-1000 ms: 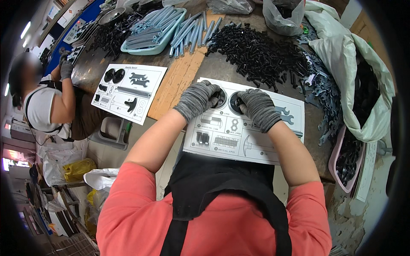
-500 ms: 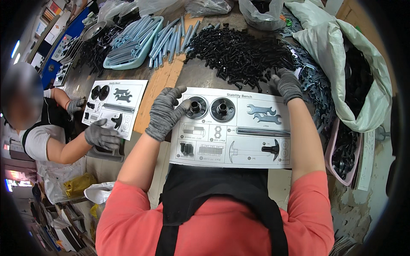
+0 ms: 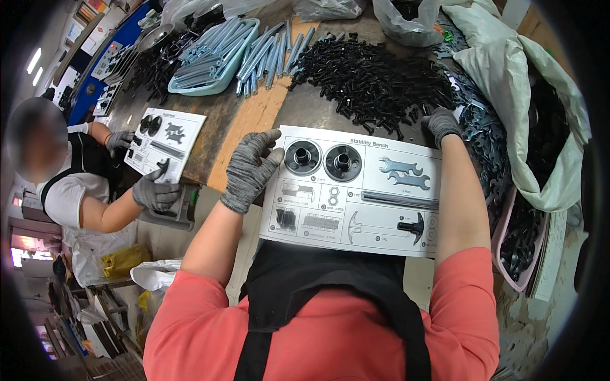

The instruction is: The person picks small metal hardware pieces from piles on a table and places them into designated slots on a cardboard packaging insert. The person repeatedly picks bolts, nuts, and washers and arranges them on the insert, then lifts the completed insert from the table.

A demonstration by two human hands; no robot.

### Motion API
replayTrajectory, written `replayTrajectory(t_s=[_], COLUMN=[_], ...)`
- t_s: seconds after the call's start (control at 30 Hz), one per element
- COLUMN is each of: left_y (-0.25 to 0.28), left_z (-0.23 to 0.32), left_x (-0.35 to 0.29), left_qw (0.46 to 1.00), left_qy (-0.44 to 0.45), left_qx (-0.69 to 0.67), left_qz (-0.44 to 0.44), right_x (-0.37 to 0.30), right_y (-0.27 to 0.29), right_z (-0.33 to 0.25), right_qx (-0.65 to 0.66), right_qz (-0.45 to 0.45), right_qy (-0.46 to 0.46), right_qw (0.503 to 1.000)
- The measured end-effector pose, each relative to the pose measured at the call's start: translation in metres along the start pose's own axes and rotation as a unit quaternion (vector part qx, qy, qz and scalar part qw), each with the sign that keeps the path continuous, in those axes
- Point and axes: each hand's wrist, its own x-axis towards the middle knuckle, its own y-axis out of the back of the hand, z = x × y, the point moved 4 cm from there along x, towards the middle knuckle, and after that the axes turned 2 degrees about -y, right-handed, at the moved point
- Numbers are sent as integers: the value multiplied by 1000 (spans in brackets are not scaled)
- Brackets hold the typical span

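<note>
A white printed card (image 3: 305, 197) lies before me over the table's front edge, with pictures of wrenches, a tube, round parts and a knob. My left hand (image 3: 249, 173), in a grey knit glove, is at its upper left corner; thumb and fingers are apart, the thumb by the card's edge. Past the card's upper right corner, my gloved right hand (image 3: 441, 126) reaches to the near edge of a heap of black bolts (image 3: 362, 79). Its fingers are bunched together, and whatever lies between them is hidden. My right forearm crosses the card's right side.
On the left a co-worker's gloved hands (image 3: 155, 192) are at a similar card (image 3: 166, 136). Metal tubes (image 3: 264, 60) lie beside and in a light-blue tray (image 3: 206, 91). Flat wrenches (image 3: 480, 130), a white sack (image 3: 502, 82) and a pink bin (image 3: 503, 244) stand at right.
The view has shifted slightly. My right hand's fingers, spread before at the bolts' edge, have drawn closer together. My left hand stays at the card. The co-worker's card has tilted and moved.
</note>
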Motion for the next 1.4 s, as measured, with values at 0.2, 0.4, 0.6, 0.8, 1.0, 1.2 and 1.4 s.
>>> replayTrajectory(t_s=[0.2,0.4,0.6,0.8,1.0,1.2,1.4], left_y=[-3,-40,-9,13,6,-1,-10], left_z=[9,46,32,-8,1,4,12], left_x=[0,8,-9,-31,-32,-28,-30], left_qw=[997,935,967,934,841,806,783], left_qy=[-28,70,76,42,-158,-131,-72], left_qx=[-57,-242,-140,157,425,467,477], left_qz=[-32,-249,-201,-319,-297,-339,-392], right_x=[-44,-216,-245,-266,-270,-276,-288], right_y=[-1,35,-23,-60,-56,-55,-55], right_z=[8,-84,-103,-109,-112,-118,-120], right_qx=[329,235,141,2,-36,-141,-131], right_qz=[-18,-107,-51,-46,-61,-26,37], right_qy=[189,494,523,489,495,555,618], right_qw=[925,831,839,871,866,820,774])
